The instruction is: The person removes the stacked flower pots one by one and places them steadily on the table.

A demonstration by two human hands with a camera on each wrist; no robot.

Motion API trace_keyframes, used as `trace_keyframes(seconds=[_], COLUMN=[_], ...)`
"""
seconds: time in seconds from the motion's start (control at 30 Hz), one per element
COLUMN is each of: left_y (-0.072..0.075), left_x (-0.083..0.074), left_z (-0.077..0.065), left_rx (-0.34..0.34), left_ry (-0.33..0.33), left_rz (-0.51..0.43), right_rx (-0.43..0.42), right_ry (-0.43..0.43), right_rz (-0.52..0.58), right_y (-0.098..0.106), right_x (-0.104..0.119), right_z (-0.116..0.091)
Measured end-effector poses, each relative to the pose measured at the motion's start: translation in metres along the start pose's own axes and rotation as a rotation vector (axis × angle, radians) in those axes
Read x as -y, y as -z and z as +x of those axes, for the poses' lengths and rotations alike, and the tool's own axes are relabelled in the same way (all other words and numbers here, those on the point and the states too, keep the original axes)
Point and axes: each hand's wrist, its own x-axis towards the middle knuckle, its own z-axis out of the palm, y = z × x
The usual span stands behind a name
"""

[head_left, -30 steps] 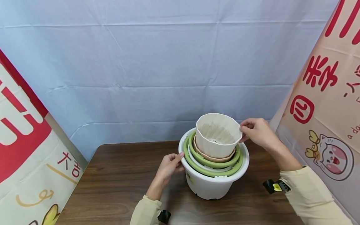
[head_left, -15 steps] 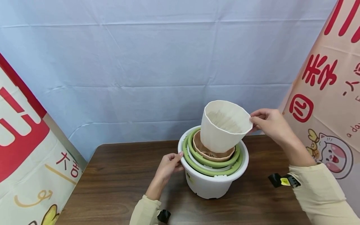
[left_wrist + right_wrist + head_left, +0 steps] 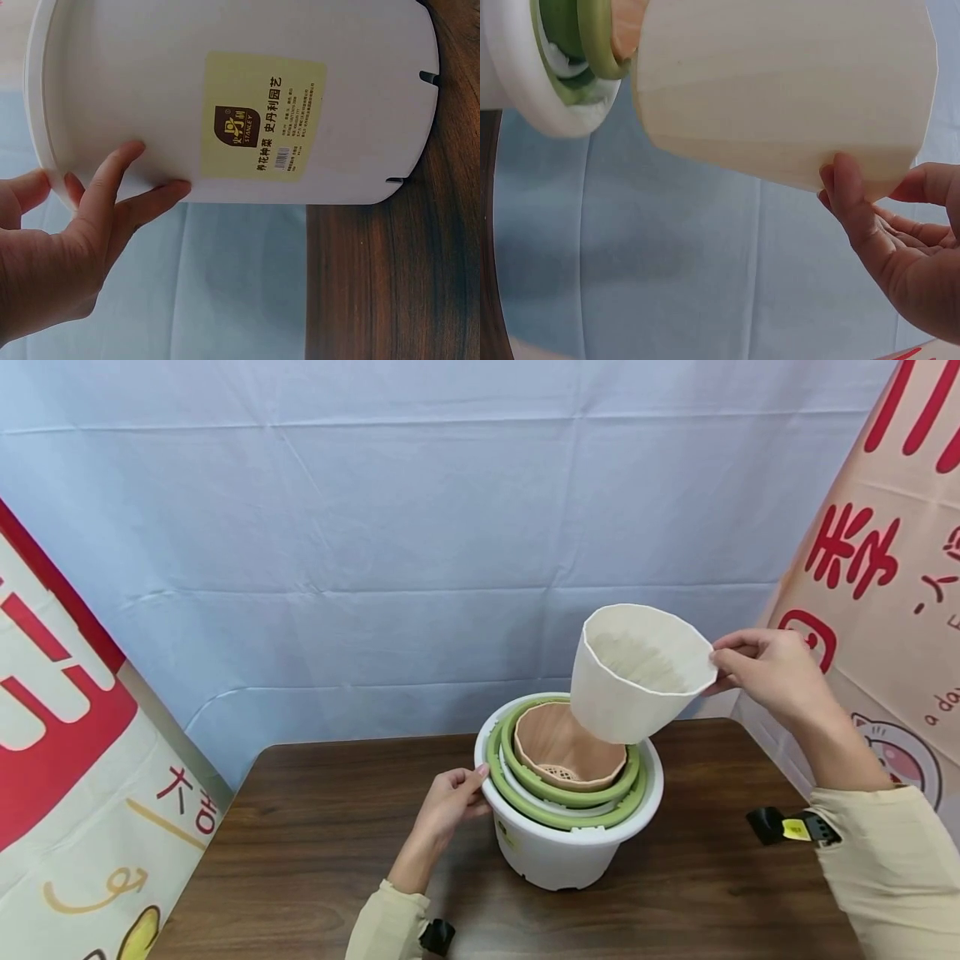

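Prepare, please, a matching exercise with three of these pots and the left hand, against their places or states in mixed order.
1. cream pot
2. peach pot
3. large white pot
4. left hand

A. nested, innermost
B. holding the large white pot
C. outermost, with a yellow label
D. tilted, held by the right hand

Pairs: 1-D; 2-A; 3-C; 4-B

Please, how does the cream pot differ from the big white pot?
The cream pot is tilted in the right hand; the big white pot stands upright on the table. The cream pot's rim is angular, the big white pot's is round. The cream pot is smaller than the big white pot. Both are pale and gripped at the rim, the big white pot by the left hand.
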Motion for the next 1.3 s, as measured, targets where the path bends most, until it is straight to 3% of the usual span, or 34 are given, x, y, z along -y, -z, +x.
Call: trace_keyframes(seconds=[0.4,0.87,1.3], left_y=[0.001,0.001,0.002], left_x=[-0.001,-0.001,-0.001], left_z=[0.000,-0.001,0.000], left_rx=[0.001,0.000,0.001], left_ry=[0.001,0.003,0.008], left_rz=[0.005,0.007,-0.006], right_rx=[-0.081,-0.040,-0.033], right_ry=[-0.011,-0.142,-0.163], right_rz=[0.042,-0.012,0.026], right_y=[0.014,0.025,0.009], right_x=[-0.025,-0.048,-0.088], right_z=[0.005,0.006,0.004])
